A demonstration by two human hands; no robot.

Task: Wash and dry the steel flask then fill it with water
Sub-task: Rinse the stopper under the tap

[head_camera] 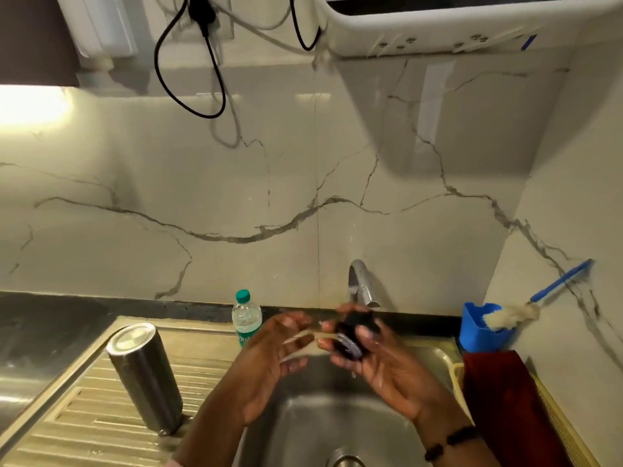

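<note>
1. The right hand grips a black lid over the sink.
2. The left hand has loose fingers and holds nothing.
3. The steel flask stands upside down on the draining board, left of the sink.

Left hand open, fingers spread; right hand curled in a grip, both wet.

Dim warm light; bright glare upper left; hands motion-blurred; wide-angle bending at edges; soft focus.
</note>
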